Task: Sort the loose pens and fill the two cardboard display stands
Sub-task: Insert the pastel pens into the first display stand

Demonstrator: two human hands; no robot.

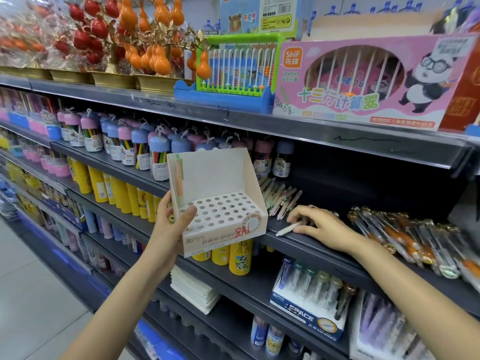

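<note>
Pens (281, 201), loose, heaped on shelf (311, 245). Stand (220, 201) (one pen (179, 181) seated) gripped in my left hand (171, 224), holes upward for loading. My right hand (322, 227) pinches a white pen (288, 229).

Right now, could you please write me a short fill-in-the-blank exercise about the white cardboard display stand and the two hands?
1. The left hand holds the white cardboard display stand with many round ____ in its base.
2. Exactly ____ orange-and-green pen stands in it.
3. The right hand pinches a ____ pen at the dark shelf edge.

Missing words: holes; one; white
</note>
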